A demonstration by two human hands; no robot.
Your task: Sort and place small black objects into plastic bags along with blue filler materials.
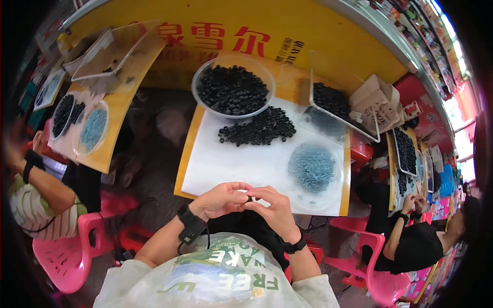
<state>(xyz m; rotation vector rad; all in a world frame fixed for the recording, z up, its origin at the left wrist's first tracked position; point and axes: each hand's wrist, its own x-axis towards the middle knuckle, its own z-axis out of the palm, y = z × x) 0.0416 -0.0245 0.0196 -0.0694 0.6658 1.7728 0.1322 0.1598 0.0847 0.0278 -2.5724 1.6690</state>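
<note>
Just past the near edge of the white board, my left hand and my right hand meet with their fingertips pinched around a small black ring-like part. Fingers cover most of it. Farther away on the board lies a loose pile of the same kind of black parts. Behind that pile, a clear round bowl is heaped with more black parts. To the right of my hands, many thin light-blue pieces rest in a shallow clear dish.
At the right rear stand a clear tray with black parts and a paper bag. A person works at the right, another at the left. Pink chairs stand beside the tables. A yellow panel closes the back.
</note>
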